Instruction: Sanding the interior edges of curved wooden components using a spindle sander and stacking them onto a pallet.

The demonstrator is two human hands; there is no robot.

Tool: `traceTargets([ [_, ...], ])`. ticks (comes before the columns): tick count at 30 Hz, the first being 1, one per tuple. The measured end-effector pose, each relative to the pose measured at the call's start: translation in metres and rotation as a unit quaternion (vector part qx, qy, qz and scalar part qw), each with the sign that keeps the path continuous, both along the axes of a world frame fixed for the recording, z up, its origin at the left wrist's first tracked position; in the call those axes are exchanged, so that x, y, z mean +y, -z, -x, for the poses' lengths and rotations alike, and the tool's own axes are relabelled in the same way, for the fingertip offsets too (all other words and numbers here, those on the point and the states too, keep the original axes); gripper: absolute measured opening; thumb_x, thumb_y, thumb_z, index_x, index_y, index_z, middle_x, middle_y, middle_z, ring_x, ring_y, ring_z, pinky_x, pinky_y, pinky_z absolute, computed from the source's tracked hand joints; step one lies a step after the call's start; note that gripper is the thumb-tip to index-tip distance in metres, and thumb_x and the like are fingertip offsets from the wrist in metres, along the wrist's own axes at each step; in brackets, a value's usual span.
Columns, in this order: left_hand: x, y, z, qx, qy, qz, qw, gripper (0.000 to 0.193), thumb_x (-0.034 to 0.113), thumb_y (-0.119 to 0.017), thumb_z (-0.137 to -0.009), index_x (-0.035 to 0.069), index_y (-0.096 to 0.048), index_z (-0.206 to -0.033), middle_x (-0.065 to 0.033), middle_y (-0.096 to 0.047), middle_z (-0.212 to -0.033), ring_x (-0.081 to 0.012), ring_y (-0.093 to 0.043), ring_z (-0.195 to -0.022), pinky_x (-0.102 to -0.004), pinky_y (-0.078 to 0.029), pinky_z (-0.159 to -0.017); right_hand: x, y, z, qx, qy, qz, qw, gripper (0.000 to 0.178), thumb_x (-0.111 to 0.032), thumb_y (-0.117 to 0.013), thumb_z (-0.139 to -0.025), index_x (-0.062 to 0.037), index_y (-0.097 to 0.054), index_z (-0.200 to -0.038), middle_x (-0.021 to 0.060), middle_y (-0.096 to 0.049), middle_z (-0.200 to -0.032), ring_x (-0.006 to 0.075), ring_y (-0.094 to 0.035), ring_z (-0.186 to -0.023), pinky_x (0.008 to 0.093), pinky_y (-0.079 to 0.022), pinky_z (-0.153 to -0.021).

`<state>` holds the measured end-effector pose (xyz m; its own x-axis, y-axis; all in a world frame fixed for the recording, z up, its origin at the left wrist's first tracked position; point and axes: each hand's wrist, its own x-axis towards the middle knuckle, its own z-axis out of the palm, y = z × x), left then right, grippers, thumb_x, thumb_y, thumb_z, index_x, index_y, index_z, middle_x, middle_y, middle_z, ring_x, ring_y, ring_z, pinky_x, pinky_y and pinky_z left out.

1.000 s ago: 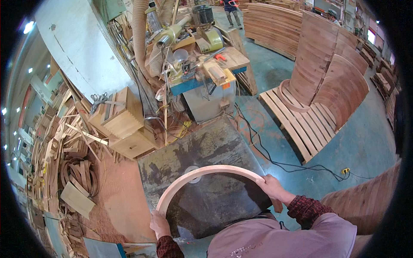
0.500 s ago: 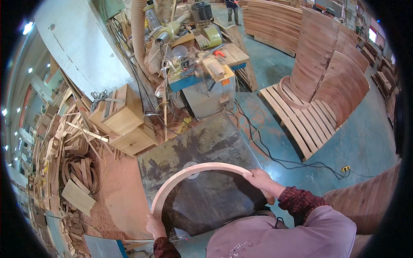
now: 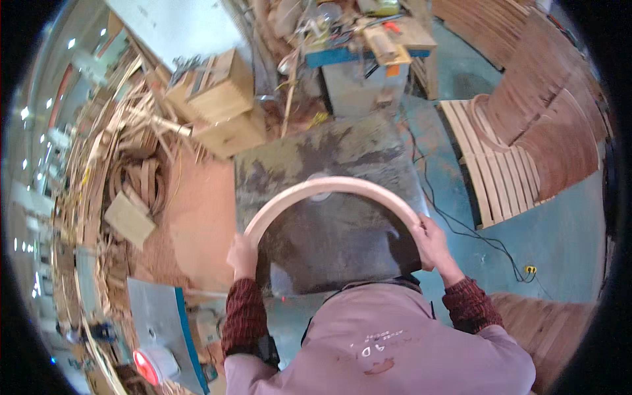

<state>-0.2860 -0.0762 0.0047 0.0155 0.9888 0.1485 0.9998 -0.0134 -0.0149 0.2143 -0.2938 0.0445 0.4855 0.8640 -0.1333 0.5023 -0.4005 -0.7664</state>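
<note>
A curved, pale wooden arch point(image 3: 355, 184) lies across a dark, stained machine table point(image 3: 368, 148), its bow pointing away from me. My left hand point(image 3: 243, 255) is closed round its left end at the table's left edge. Over at the right edge, my right hand point(image 3: 431, 243) grips the other end. The arch passes partly over a light round disc point(image 3: 320, 197) set in the tabletop. Whether the wood rests flat on the surface or is slightly raised, I cannot tell.
Beyond the table stand wooden boxes point(image 3: 220, 92) and a tool-strewn bench point(image 3: 359, 56). Scrap wood is heaped on the left, near a grey panel point(image 3: 161, 322) with a red-lidded white tub point(image 3: 155, 363). Black cables point(image 3: 461, 227) cross the floor; a slatted pallet point(image 3: 490, 164) bears curved panels.
My view has shifted, so the table sits higher in the picture. The arch has turned slightly clockwise on the table, with both hands still on its ends.
</note>
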Motion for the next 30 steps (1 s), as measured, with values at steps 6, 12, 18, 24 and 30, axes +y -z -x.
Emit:
traceTargets([
  [6,0.023,0.003,-0.016,-0.043,0.01,-0.003,0.999,0.043,0.052,-0.064,-0.097,0.009,-0.061,-0.093,-0.0222,-0.072,-0.08,-0.045,-0.071,-0.077,-0.0566,-0.057,-0.068,-0.014,0.021,0.014,-0.013,0.026,-0.052,0.998,0.04,-0.019,-0.049,-0.107,0.0052,-0.058,-0.138,0.0294,-0.066,-0.127,0.0416,-0.065,-0.12,0.0434,-0.051,-0.101],
  [12,0.017,-0.008,-0.003,-0.051,-0.061,0.095,0.992,0.041,0.048,-0.064,-0.097,0.007,-0.064,-0.095,-0.0218,-0.074,-0.087,-0.0439,-0.072,-0.085,-0.0559,-0.056,-0.075,0.017,0.006,0.019,-0.025,0.005,-0.011,1.0,0.037,-0.018,-0.05,-0.106,0.0024,-0.06,-0.136,0.0279,-0.068,-0.124,0.0429,-0.066,-0.116,0.0435,-0.052,-0.097],
  [18,0.002,-0.005,0.027,-0.057,-0.094,0.07,0.992,0.042,0.049,-0.063,-0.097,0.008,-0.064,-0.095,-0.0222,-0.074,-0.088,-0.0444,-0.072,-0.086,-0.0563,-0.054,-0.076,0.05,0.018,0.024,-0.053,-0.03,-0.026,0.998,0.035,-0.017,-0.054,-0.105,-0.0003,-0.061,-0.134,0.0274,-0.068,-0.121,0.0426,-0.067,-0.112,0.0455,-0.054,-0.093],
  [24,-0.011,-0.017,0.037,-0.028,-0.133,0.089,0.987,0.043,0.048,-0.063,-0.098,0.005,-0.063,-0.094,-0.0224,-0.073,-0.093,-0.0452,-0.071,-0.089,-0.0569,-0.055,-0.077,0.077,0.027,0.033,-0.073,-0.064,-0.033,0.995,0.035,-0.02,-0.056,-0.103,-0.0038,-0.064,-0.133,0.0262,-0.069,-0.118,0.0449,-0.066,-0.109,0.0493,-0.053,-0.095],
  [30,-0.028,-0.007,0.066,-0.036,-0.163,0.069,0.984,0.057,0.059,-0.06,-0.096,0.003,-0.066,-0.09,-0.0272,-0.071,-0.087,-0.0487,-0.07,-0.086,-0.0579,-0.055,-0.075,0.111,0.017,0.045,-0.131,-0.111,-0.017,0.985,0.034,-0.026,-0.059,-0.101,-0.0057,-0.067,-0.128,0.0228,-0.071,-0.112,0.0429,-0.067,-0.104,0.0517,-0.054,-0.093],
])
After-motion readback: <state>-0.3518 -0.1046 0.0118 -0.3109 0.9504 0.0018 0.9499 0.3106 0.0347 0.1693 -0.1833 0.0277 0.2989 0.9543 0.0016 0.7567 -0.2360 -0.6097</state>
